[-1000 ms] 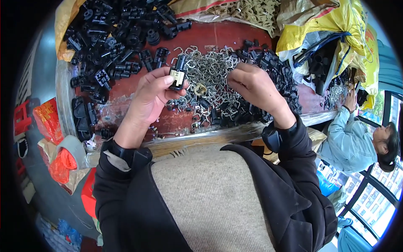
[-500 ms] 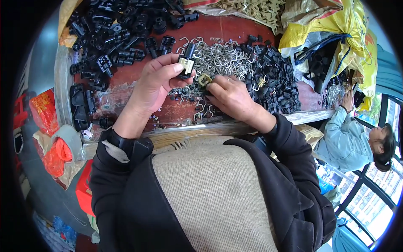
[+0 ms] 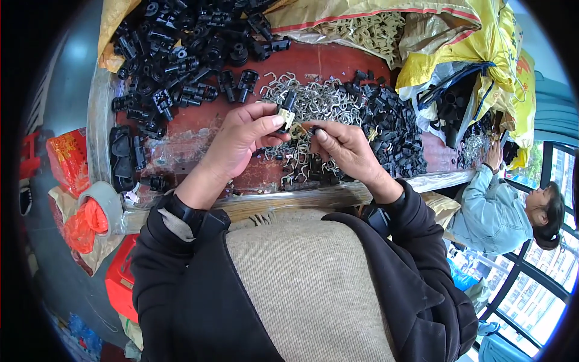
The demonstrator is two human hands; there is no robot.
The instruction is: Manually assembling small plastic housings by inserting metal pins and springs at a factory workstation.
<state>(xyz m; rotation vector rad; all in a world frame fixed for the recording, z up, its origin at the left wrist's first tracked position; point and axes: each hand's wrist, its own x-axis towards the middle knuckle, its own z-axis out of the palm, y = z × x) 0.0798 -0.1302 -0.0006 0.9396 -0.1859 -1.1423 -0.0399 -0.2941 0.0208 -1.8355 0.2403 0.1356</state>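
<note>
Head view, looking down across the near edge of a red-topped bench (image 3: 181,142). Holds a black-and-cream fitting (image 3: 287,116) above the bench, about midway along and nearer the near edge than the far one. Pinches it between thumb and bent fingers of the left hand (image 3: 244,136), with the thumb lying against the cream side and the black stem pointing toward the far edge. Nips a small dark piece (image 3: 316,129) between thumb and forefinger of the right hand (image 3: 350,148), just beside the fitting; cannot tell whether touching it.

Shows, beneath and beyond both hands, a spread of silver wire hooks (image 3: 319,99) over the middle of the bench, running on the right into a heap of small black pieces (image 3: 395,136). Toward the far left corner, carries a pile of black plastic fittings (image 3: 175,54); along the left edge, near the near corner, flat black parts (image 3: 122,160). At the far edge, holds cream pieces (image 3: 368,36) in an open sack, and to the right of that a yellow sack (image 3: 494,54) with dark tubes (image 3: 455,105) at its mouth. Near the right end, shows a co-worker in a light blue jacket (image 3: 497,208), one hand (image 3: 494,155) close to more silver wire pieces (image 3: 473,151). Off the near left corner, shows a red stool (image 3: 123,283).
</note>
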